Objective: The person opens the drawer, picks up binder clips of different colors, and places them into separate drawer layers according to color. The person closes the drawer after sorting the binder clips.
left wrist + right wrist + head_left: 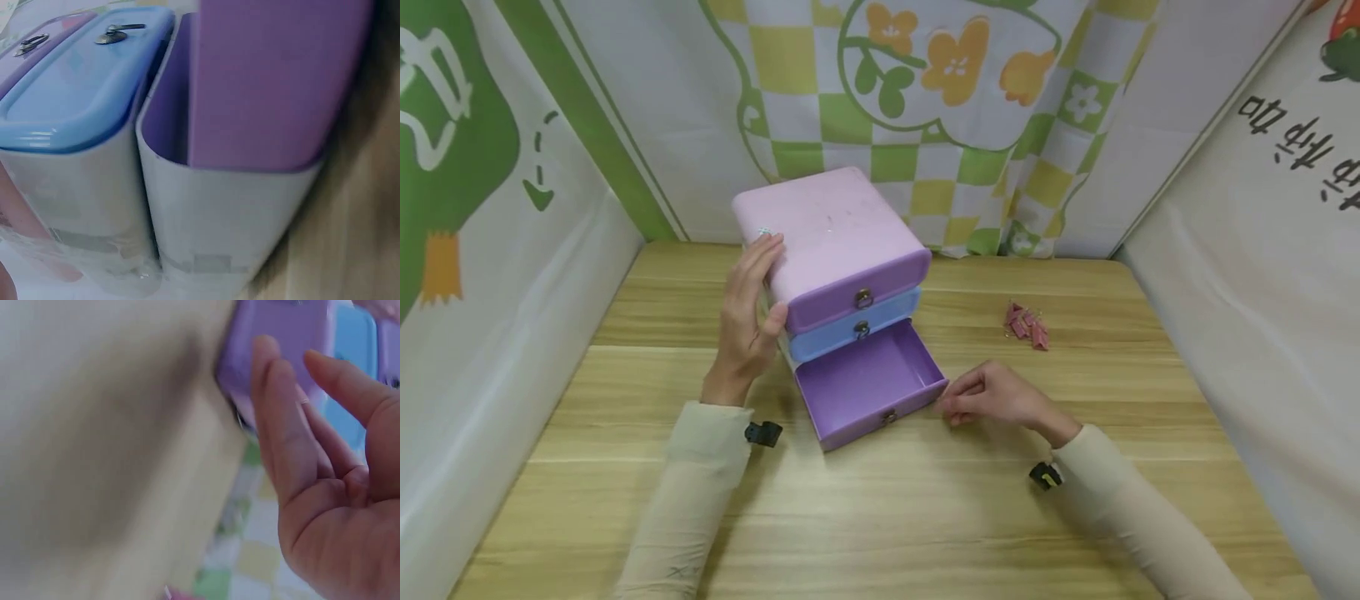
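Note:
A small three-drawer cabinet (827, 225) with a pink top stands on the table. Its bottom purple drawer (857, 383) is pulled out and bare inside. The blue middle drawer (850, 325) and the purple top drawer (880, 292) are closed, each with a metal ring pull. My left hand (748, 308) rests against the cabinet's left side, fingertips at the top edge. Beside the open drawer's front right corner is my right hand (992, 396). In the right wrist view, my right hand (331, 475) has extended fingers, the thumb apart, and nothing between them.
Several dark pink binder clips (1026, 325) lie in a small pile on the wooden table (985, 517), right of the cabinet. A checkered curtain (947, 192) hangs behind. White printed fabric walls (1255, 275) border the table on both sides.

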The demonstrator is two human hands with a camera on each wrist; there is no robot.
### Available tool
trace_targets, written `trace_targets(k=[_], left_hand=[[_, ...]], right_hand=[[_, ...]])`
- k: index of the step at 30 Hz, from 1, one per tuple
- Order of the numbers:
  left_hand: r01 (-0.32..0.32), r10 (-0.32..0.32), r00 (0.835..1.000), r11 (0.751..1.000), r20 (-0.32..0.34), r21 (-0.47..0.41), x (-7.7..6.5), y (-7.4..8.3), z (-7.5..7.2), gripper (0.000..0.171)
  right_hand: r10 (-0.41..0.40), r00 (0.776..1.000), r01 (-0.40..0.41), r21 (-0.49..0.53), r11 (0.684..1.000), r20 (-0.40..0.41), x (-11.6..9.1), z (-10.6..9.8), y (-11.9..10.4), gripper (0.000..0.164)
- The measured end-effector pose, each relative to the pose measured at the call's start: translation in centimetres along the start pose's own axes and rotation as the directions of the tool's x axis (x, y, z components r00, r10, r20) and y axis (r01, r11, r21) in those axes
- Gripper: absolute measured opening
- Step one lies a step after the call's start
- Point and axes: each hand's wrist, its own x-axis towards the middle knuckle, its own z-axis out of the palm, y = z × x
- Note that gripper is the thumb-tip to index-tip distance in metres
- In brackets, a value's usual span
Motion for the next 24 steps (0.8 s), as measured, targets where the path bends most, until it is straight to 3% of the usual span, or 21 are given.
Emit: trace_targets(k=[6, 10, 14, 19, 24], left_hand=[[-0.007, 0.001, 0.997, 0.997, -0.079, -0.077, 0.8, -0.4, 0.7, 0.064], [-0.010, 0.000, 0.994, 0.996, -0.108, -0.093, 0.9, -0.7, 0.9, 0.056], [-0.006, -0.005, 0.993, 0.996, -0.115, -0.090, 0.9, -0.8, 0.6, 0.054], [-0.004, -0.004, 0.996, 0.997, -0.090, -0.082, 0.9, -0.8, 0.3, 0.054], [-0.009, 0.004, 0.998, 0.996, -0.063, -0.083, 1.0, -0.8, 0.2, 0.053]], right_hand=[[0.031, 0.985, -0.059, -0.165, 0.985, -0.170, -0.9, -5.1, -0.4, 0.027], [0.083, 0.956, -0.157, -0.250, 0.956, -0.281, -1.1, -7.8, -0.8, 0.032], [0.083, 0.917, -0.233, -0.357, 0.905, -0.389, -0.6, -10.0, -1.0, 0.032], [0.094, 0.877, -0.338, -0.466, 0.818, -0.471, 0.6, -11.5, -0.3, 0.034], [0.116, 0.856, -0.405, -0.514, 0.756, -0.504, 1.8, -11.9, 0.7, 0.041]])
